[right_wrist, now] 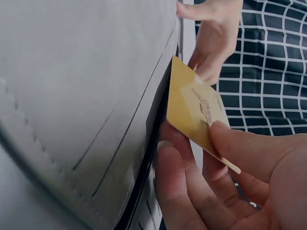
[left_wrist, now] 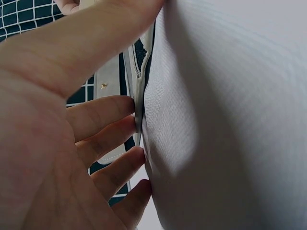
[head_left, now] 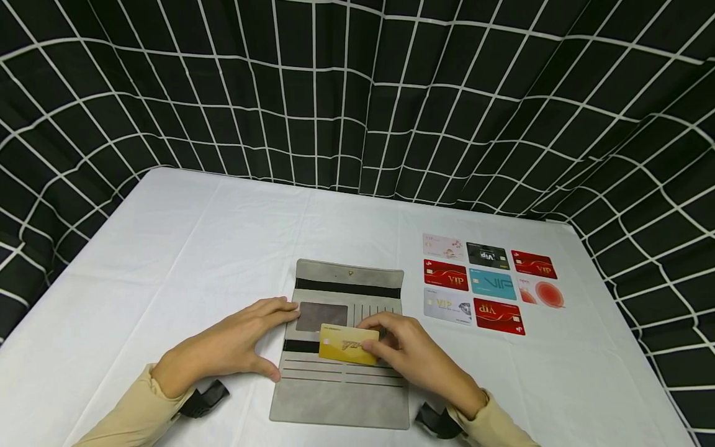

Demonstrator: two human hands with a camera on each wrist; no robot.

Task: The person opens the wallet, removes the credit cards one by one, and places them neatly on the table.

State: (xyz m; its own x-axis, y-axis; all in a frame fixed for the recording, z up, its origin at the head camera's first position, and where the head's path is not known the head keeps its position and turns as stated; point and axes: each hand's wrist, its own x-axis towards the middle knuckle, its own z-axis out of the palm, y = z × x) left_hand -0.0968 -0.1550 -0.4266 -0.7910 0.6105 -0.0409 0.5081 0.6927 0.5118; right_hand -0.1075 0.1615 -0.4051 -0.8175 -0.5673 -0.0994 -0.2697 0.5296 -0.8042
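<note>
A grey wallet (head_left: 341, 406) lies unfolded on the white table, its card slots and a dark mesh window showing. Above its middle, my right hand (head_left: 416, 354) pinches a gold VIP card (head_left: 347, 343) by its right end, thumb on top and fingers beneath. The right wrist view shows the gold card (right_wrist: 192, 100) tilted over the wallet's dark fold. My left hand (head_left: 234, 341) rests at the wallet's left edge with fingers spread. In the left wrist view, the fingertips of the left hand (left_wrist: 105, 139) touch that edge.
To the right of the wallet, several cards lie in rows: a blue card (head_left: 493, 284), a black card (head_left: 488, 256), a silver card (head_left: 447, 305), a pink card (head_left: 442, 246) and red ones, such as a red card (head_left: 499, 316). A black gridded curtain (head_left: 335, 93) surrounds the table.
</note>
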